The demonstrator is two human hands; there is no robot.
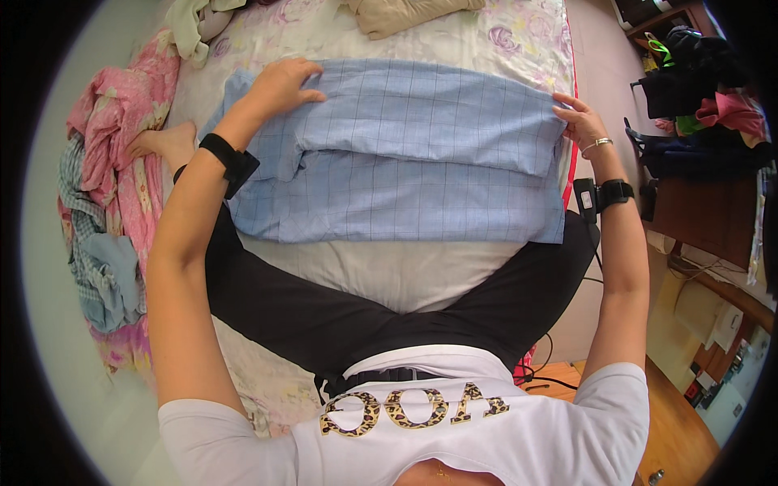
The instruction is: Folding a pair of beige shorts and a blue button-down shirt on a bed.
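A light blue checked garment (pixel 425 115) lies spread before me on the bed, with one layer folded over another and a crease running across its middle. My left hand (pixel 282 85) rests at its upper left, palm down, thumb and fingers apart on the cloth. At the upper right corner, my right hand (pixel 580 121) has the garment's edge between thumb and fingers. The underside of the cloth is hidden.
The bed's floral sheet (pixel 510 36) extends beyond the garment. A beige folded cloth (pixel 407 15) lies at the far side. On the left are a pink floral blanket (pixel 115 115) and crumpled blue clothes (pixel 109 273). Clothes (pixel 693 79) hang or lie right of the bed.
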